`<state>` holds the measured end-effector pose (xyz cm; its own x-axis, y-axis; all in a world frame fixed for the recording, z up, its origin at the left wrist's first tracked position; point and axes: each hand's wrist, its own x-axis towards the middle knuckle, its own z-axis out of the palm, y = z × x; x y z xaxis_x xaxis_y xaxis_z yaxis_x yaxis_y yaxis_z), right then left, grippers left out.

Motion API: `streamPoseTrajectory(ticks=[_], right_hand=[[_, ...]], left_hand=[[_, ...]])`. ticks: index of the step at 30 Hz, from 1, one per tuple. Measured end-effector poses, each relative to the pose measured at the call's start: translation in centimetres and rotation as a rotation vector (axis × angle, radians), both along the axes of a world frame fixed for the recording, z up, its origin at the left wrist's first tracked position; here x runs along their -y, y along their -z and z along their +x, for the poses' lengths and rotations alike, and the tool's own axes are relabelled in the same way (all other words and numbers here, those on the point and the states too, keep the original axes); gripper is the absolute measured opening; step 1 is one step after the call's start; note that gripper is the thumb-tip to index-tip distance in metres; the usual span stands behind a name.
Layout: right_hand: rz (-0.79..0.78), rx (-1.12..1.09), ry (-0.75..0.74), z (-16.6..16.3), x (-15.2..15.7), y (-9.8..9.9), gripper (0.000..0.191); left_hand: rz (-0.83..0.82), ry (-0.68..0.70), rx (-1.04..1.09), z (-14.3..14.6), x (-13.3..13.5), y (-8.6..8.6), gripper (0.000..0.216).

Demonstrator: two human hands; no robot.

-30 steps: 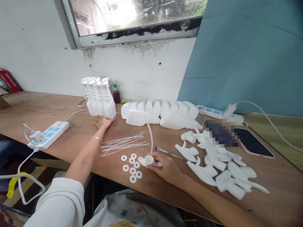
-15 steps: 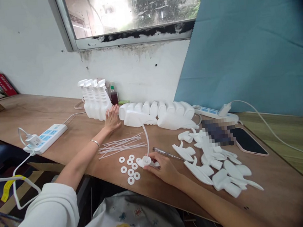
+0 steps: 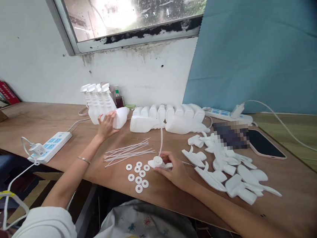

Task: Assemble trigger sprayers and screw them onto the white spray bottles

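My left hand point(image 3: 107, 127) is closed round one end of a white plastic bottle point(image 3: 121, 117), lifted at the left end of the row of lying bottles point(image 3: 143, 123). My right hand point(image 3: 174, 167) grips a white trigger spray head point(image 3: 158, 161), its nozzle cap up and a thin dip tube point(image 3: 161, 139) rising from it. Beside that hand lie several white ring washers point(image 3: 138, 180) and a bundle of loose tubes point(image 3: 129, 151). More spray heads point(image 3: 227, 164) are heaped to the right. Upright bottles with spray heads fitted point(image 3: 100, 102) stand behind my left hand.
A power strip point(image 3: 50, 147) with a plugged-in charger and cord lies at the left. Another strip point(image 3: 228, 115) is at the back right, near a phone point(image 3: 264, 144). A small dark bottle with a green cap point(image 3: 119, 98) stands by the wall.
My left hand has taken hold of the bottle at the row's left end and drawn it leftward, leaving a gap. My right hand still holds the spray head, its tube now leaning right.
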<state>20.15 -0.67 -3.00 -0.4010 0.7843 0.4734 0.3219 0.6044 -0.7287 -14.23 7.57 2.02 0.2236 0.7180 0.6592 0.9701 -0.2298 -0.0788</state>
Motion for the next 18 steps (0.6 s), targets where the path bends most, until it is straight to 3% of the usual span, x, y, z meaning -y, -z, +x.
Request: streamPoseTrajectory(ticks=[4, 7, 10, 13, 18], right_hand=[[0.011, -0.059, 0.155, 0.2, -0.6, 0.0, 0.029], [0.054, -0.078, 0.265, 0.6, -1.4, 0.2, 0.029], [0.101, -0.079, 0.33, 1.0, -2.2, 0.4, 0.028], [0.149, -0.064, 0.333, 1.2, -2.6, 0.3, 0.027], [0.188, -0.042, 0.325, 1.2, -2.3, 0.1, 0.029]], left_hand=[[0.282, 0.062, 0.337, -1.5, 5.1, -3.1, 0.091], [0.5, 0.152, 0.928, -2.3, 8.1, -5.5, 0.081], [0.511, 0.213, 1.563, -3.1, 10.1, -6.8, 0.057], [0.347, 0.266, 1.914, -3.3, 11.6, -6.2, 0.047], [0.199, 0.315, 2.093, -2.6, 12.7, -3.4, 0.043]])
